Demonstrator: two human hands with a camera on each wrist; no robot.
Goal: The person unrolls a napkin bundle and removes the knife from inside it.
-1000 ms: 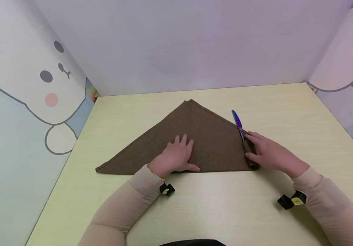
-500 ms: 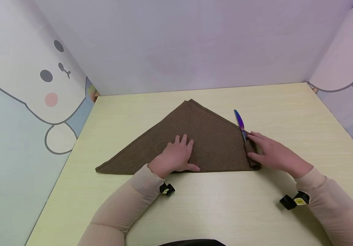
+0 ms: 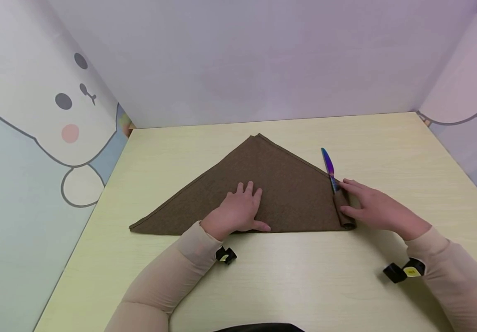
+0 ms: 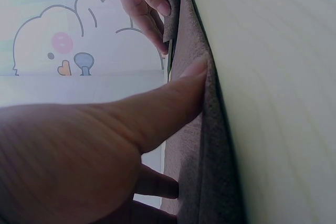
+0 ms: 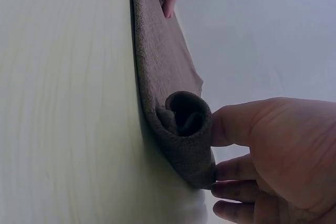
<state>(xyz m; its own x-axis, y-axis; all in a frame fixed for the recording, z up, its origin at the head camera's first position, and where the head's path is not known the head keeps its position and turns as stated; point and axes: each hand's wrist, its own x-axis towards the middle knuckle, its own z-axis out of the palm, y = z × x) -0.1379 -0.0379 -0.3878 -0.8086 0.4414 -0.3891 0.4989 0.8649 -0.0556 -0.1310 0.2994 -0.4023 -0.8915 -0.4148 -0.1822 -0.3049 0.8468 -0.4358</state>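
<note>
A brown cloth (image 3: 292, 193), folded into a triangle, lies flat on the table with its right corner curled into a roll (image 3: 344, 210). From the roll's far end sticks a blue-purple table knife (image 3: 328, 161); the rest of it is hidden in the cloth. My left hand (image 3: 236, 210) rests spread on the middle of the cloth, its thumb (image 4: 176, 100) along the near edge. With thumb on one side and fingers on the other, my right hand (image 3: 373, 205) holds the roll. The hollow spiral end (image 5: 190, 116) shows in the right wrist view.
The pale wooden table (image 3: 296, 286) extends around the cloth on all sides. Walls stand behind and beside it, the left wall (image 3: 18, 193) bearing a cartoon animal. A black wrist camera (image 3: 403, 271) sits on the right sleeve, and another wrist camera (image 3: 226, 255) on the left.
My right hand has shifted a little to the right, and the roll and knife have moved right with it, leaving more of the cloth flat. The left hand has stayed in place.
</note>
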